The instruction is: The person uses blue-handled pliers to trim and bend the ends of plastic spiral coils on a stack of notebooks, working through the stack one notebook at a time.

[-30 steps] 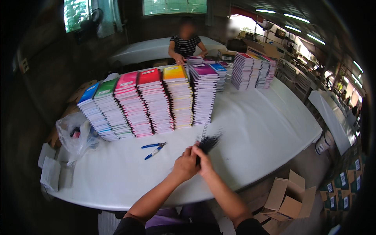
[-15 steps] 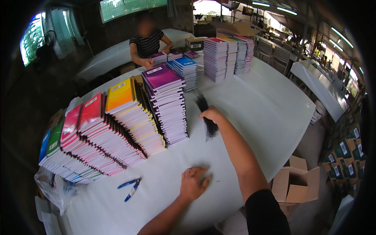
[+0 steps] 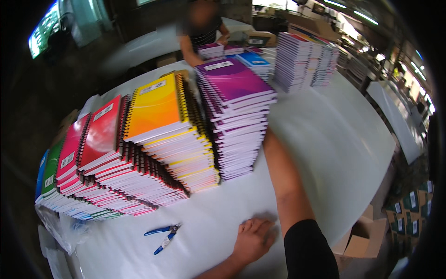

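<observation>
My right forearm [image 3: 288, 181] reaches forward and passes behind the tall stack of purple spiral-bound notebooks [image 3: 237, 83]. That stack hides my right hand, along with anything in it. On the near part of the table rests my left hand [image 3: 254, 238], fingers loosely bent and a little apart, with nothing seen in it. Blue-handled cutting pliers [image 3: 163, 235] lie with their handles spread, to the left of this hand. Stacks of yellow-orange notebooks [image 3: 155, 109], red notebooks [image 3: 103, 130], pink notebooks [image 3: 69, 149] and green notebooks [image 3: 49, 169] lean in a row at the left.
Across the white table [image 3: 334, 135], a person [image 3: 200, 35] stands by low notebook piles. Blue notebooks [image 3: 253, 60] and tall mixed stacks [image 3: 295, 60] stand at the far side. An open cardboard box [image 3: 364, 235] sits below the right edge; a plastic bag [image 3: 65, 228] hangs at the left.
My right hand, which held a bundle of black binding coils beside the purple stack, has gone out of sight behind it. The view has shifted closer to the stacks.
</observation>
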### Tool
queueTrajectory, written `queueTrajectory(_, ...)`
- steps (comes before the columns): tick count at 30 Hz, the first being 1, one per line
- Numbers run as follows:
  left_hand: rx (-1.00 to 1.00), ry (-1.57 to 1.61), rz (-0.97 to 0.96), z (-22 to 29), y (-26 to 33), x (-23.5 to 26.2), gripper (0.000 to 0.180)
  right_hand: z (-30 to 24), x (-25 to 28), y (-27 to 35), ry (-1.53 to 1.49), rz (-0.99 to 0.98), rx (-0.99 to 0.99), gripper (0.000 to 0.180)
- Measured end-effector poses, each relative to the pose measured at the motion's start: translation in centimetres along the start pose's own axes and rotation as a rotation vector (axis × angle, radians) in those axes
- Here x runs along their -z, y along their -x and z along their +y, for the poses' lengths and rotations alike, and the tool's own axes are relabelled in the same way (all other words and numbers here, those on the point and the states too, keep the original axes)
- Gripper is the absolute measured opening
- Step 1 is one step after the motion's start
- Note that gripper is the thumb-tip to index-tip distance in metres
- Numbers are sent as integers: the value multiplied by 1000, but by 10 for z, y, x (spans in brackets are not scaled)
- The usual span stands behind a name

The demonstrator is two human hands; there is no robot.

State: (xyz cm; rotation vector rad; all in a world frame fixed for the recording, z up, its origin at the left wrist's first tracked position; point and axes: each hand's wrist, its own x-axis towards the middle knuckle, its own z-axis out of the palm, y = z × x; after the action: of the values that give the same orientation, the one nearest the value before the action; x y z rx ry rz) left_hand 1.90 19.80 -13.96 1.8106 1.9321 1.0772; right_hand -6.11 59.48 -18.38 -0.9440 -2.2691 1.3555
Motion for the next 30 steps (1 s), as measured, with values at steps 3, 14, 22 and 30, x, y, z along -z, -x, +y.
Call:
queueTrajectory(3, -15, -6, -6, 0, -1, 0, 30, -21, -9, 42, -150, 63, 155, 61)
queueTrajectory(14, -99, 75, 60, -8, 0, -14, 28, -19, -35, 370, -613, 149, 90, 57)
queueTrajectory(22, -211, -63, -114, -18, 47, 17, 45, -68, -102, 415, 305, 309, 274, 52)
queueTrajectory(30, -13, -634, -173, -42, 186, 107, 73, -76, -118, 444, 803, 91, 118, 74)
